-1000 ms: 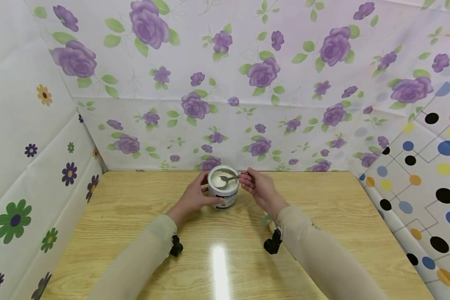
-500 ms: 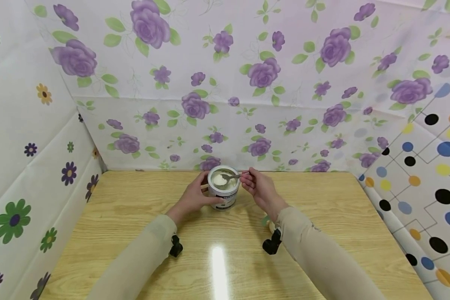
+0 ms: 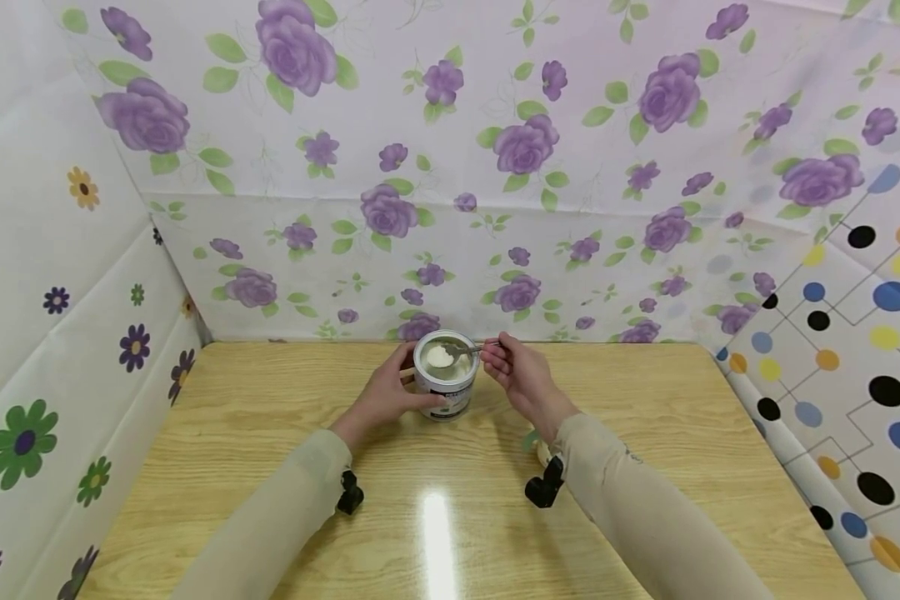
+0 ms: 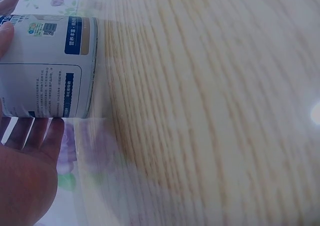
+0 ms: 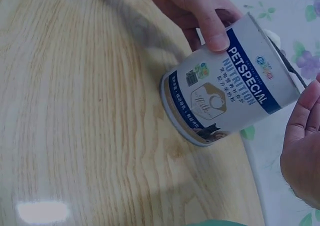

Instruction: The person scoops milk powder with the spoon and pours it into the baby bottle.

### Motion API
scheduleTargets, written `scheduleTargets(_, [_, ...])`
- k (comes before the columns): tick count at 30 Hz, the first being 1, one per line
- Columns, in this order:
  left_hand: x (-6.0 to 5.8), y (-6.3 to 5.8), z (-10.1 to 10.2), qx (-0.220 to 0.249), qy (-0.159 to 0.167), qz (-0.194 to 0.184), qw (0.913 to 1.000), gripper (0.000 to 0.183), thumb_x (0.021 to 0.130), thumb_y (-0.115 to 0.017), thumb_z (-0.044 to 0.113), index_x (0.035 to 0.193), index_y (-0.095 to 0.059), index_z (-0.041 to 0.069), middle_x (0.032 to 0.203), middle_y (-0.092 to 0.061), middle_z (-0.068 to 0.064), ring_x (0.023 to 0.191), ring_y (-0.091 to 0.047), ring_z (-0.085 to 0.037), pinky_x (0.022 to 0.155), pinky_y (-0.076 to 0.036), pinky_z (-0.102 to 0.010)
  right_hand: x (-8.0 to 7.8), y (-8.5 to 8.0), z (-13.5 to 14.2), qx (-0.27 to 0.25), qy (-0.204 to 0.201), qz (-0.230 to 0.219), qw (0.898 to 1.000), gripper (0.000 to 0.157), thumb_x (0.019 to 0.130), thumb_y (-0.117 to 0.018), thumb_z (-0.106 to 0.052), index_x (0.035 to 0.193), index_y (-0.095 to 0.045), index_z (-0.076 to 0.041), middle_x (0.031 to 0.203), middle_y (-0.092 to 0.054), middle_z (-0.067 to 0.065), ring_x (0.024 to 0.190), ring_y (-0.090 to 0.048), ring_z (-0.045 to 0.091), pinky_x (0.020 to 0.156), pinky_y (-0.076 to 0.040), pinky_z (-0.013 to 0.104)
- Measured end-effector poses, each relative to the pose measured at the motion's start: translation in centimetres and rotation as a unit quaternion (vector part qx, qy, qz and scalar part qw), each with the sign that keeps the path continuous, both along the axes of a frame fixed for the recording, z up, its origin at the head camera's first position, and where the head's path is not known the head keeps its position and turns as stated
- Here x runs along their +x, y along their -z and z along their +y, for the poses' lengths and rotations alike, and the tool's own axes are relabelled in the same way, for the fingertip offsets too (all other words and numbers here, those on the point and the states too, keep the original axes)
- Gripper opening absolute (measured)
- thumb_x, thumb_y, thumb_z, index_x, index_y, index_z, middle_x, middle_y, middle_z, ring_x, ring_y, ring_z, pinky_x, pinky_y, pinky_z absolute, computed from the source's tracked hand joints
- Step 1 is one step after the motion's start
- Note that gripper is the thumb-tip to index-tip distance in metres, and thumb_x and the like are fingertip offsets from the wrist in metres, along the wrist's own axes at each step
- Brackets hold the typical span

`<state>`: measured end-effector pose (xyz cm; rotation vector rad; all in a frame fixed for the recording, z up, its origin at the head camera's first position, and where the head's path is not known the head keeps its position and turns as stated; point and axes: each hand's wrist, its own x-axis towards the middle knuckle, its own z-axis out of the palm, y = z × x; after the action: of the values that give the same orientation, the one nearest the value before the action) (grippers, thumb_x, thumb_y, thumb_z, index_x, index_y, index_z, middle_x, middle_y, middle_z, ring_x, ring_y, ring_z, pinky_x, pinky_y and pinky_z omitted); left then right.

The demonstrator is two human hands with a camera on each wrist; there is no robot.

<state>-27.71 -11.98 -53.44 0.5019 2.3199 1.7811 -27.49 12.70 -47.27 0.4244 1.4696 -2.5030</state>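
Note:
In the head view a white can (image 3: 459, 398) of powder stands uncovered near the table's back edge. My left hand (image 3: 385, 392) grips it from the left, thumb across the front. My right hand (image 3: 523, 377) pinches a metal spoon (image 3: 468, 350) by its handle, with the bowl inside the can's mouth. Pale powder (image 3: 440, 357) shows by the spoon's tip; whether it lies on the spoon I cannot tell. The right wrist view shows the can's label (image 5: 245, 78), reading PETSPECIAL NUTRITION. In the left wrist view, fingers (image 4: 47, 136) reach under the can's side.
A wooden table (image 3: 270, 400) carries the can, with a flowered cloth (image 3: 307, 275) hanging close behind it. Partly hidden by my right wrist is a small item with a green part (image 3: 530, 440) and a cream part. A dotted cloth (image 3: 832, 400) borders the right side.
The spoon's bowl has shifted slightly up within the can's mouth, and more pale powder shows beside it. Both hands keep their holds.

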Motion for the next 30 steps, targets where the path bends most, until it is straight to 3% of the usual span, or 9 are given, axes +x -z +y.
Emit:
scheduleTargets(24, [-0.18,0.09,0.05,-0.003,0.001,0.003,1.0000,0.100,0.078,-0.099,0.015,0.160,-0.041,0.013,0.151,-0.054,-0.011,0.145,-0.050,-0.032,0.120,-0.046,-0.050,0.36,-0.19,-0.05,0.008,-0.003,0.004,1.000,0.029,0.116,-0.048,-0.021,0.106,-0.065,0.001,0.078,-0.071,-0.001,0.070,-0.070,0.006,0.070,-0.061,0.018])
scheduleTargets(30, [-0.10,0.01,0.00,-0.002,0.000,-0.003,1.0000,0.100,0.078,-0.099,0.014,0.160,-0.041,0.014,0.152,-0.054,-0.012,0.145,-0.050,-0.032,0.119,-0.047,-0.049,0.05,-0.83,0.33,-0.005,0.000,0.009,1.000,0.032,0.116,-0.048,-0.021,0.100,-0.067,-0.001,0.076,-0.071,-0.001,0.070,-0.071,0.007,0.069,-0.061,0.018])
